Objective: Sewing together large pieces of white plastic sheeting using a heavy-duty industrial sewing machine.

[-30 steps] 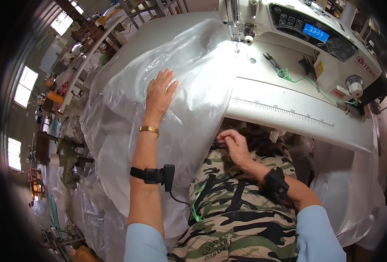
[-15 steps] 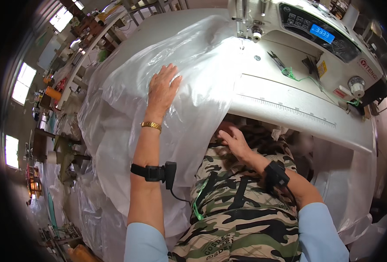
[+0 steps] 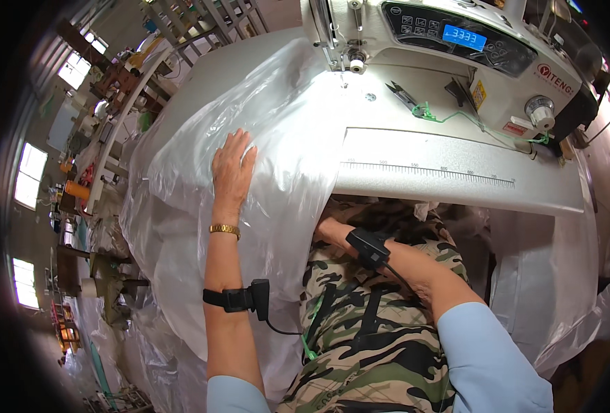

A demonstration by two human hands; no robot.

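My left hand (image 3: 233, 172) lies flat on a large translucent plastic sheet (image 3: 277, 162), fingers stretched forward. The sheet covers the left part of the sewing machine table and hangs over its front edge. Only the back part of my right hand (image 3: 326, 228) shows, just below the table edge; its fingers are hidden behind the hanging sheet, so any grip is out of sight. At the sheet's far right end stands the lit needle area of a white sewing machine (image 3: 511, 72).
Thread snips (image 3: 403, 95) and green thread (image 3: 449, 115) lie on the machine bed to the right. A printed ruler scale (image 3: 429, 167) runs along the table front. My camouflage-patterned apron (image 3: 381, 344) covers my lap. More plastic (image 3: 542, 275) hangs at the right.
My right hand has moved left and gone behind the hanging sheet, hiding its fingers. My left hand has slid slightly toward me, still flat on the plastic. The whole view has shifted.
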